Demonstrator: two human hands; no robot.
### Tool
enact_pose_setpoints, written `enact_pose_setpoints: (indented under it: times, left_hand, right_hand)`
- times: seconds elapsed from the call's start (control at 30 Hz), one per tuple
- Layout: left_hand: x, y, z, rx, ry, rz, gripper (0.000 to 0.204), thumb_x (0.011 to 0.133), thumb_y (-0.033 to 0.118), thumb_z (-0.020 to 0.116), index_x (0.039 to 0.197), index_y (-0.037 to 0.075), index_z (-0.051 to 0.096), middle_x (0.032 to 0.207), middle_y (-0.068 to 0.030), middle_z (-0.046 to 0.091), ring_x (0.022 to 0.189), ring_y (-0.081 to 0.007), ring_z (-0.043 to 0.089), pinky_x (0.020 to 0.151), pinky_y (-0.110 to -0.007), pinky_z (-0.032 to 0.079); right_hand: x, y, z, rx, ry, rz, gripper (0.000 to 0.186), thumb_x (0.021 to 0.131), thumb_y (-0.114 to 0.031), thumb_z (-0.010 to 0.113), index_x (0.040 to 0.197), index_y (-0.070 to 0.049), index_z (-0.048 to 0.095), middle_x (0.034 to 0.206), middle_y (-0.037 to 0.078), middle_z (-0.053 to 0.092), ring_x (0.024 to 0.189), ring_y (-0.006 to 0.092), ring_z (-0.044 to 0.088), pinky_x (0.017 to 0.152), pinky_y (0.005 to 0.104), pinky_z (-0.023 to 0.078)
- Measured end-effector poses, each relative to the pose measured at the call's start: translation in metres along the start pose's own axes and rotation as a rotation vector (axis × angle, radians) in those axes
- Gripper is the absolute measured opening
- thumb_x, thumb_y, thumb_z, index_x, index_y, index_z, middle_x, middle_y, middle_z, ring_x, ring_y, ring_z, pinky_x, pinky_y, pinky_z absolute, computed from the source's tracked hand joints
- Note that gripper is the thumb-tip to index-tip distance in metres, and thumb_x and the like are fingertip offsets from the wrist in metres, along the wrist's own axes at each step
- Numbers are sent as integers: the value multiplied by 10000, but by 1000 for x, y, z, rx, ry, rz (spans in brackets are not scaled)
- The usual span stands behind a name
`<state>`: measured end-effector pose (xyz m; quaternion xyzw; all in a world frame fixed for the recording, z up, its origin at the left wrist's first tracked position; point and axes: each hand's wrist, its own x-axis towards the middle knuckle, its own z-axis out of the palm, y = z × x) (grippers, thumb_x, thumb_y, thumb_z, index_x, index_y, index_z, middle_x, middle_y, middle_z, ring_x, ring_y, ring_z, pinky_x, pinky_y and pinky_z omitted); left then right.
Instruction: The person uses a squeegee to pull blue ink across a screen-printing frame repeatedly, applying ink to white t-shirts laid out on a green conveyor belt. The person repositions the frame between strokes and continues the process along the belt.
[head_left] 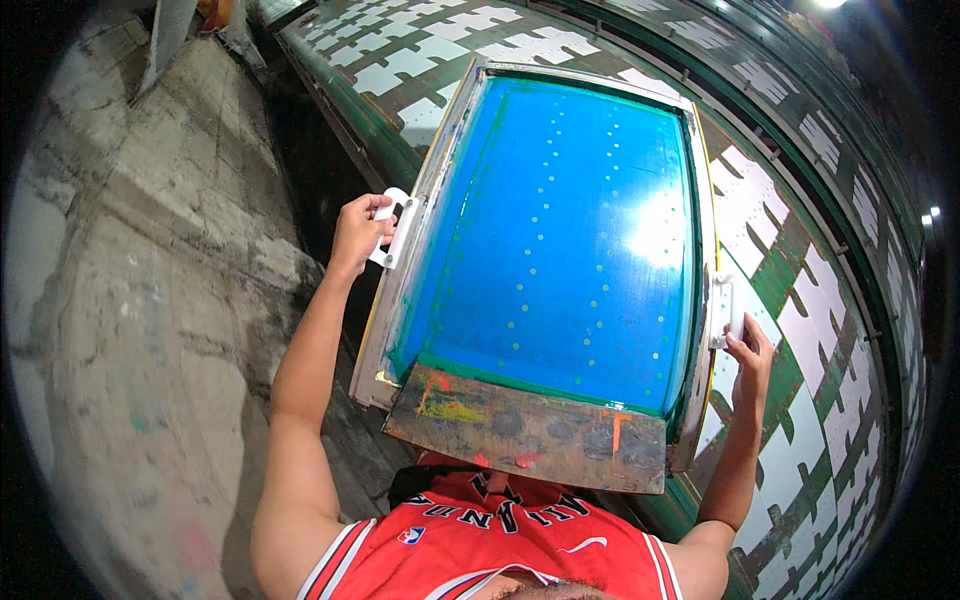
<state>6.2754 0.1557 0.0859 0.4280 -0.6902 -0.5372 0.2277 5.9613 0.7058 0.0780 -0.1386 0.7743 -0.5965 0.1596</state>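
In front of me I carry a screen printing frame (560, 230) with a blue mesh marked by two rows of small pale dots. White handles are fixed to its two sides. My left hand (358, 235) is closed around the left handle (402, 232). On the other side my right hand (752, 352) grips the lower end of the right handle (735, 306). A paint-stained wooden board (530, 430) lies across the near end of the frame, close to my body. Green tape or coating runs along the mesh's edges, and a bright glare sits at its right.
A long green printing table (780, 255) stretches behind and to the right, covered with pale notched cut pieces (805, 435). More rows of such pieces lie past a dark rail at far right. Stained concrete floor (150, 330) spreads at left, with a dark gap beside the table.
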Motion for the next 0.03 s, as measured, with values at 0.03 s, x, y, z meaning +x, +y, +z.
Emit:
enact_pose_setpoints:
  times: [0.03]
  left_hand:
    - [25,-4,-14,9,-14,-7,316,884,-91,630,1198,-50,628,1015,-162,695,863,-182,708,695,-289,606]
  right_hand:
    - [8,-2,26,6,-2,7,795,759,-292,741,1413,95,507,1106,117,662,991,192,641,885,331,510]
